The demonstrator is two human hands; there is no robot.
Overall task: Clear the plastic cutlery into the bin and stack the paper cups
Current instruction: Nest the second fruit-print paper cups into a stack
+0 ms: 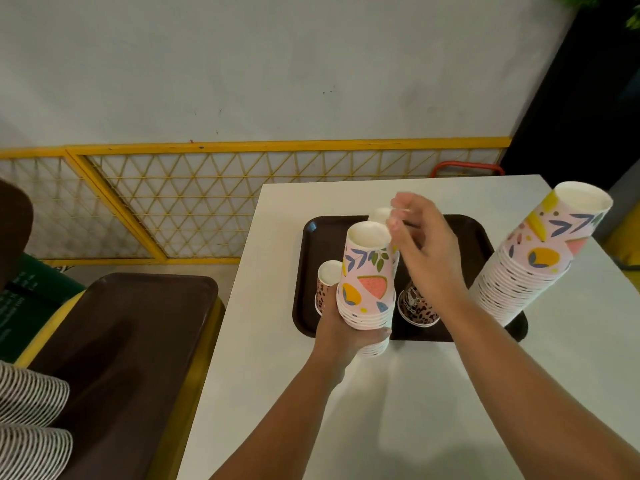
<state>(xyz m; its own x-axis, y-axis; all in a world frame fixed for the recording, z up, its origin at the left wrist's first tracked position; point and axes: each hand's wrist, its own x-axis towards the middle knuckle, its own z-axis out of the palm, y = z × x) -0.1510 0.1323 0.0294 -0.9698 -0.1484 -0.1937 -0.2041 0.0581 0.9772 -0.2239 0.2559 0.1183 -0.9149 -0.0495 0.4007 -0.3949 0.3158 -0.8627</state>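
Note:
My left hand (341, 336) grips a short stack of upside-down fruit-print paper cups (367, 278) from below, over the front left of the brown tray (485, 233). My right hand (424, 252) hovers just right of the stack's top, thumb and forefinger curled close; motion blur hides whether anything is pinched. A white cup (380, 213) stands behind the fingers. Two leopard-print cups rest upside down on the tray, one (325, 285) left of the held stack and one (417, 306) under my right wrist. A tall stack of fruit-print cups (526, 268) leans on the tray's right side.
The tray lies on a white table (415, 410). Left of the table, a second brown tray (131, 337) rests on a yellow-edged unit. More stacked cup rims (31, 420) show at the bottom left. A yellow lattice fence (194, 199) runs along the wall.

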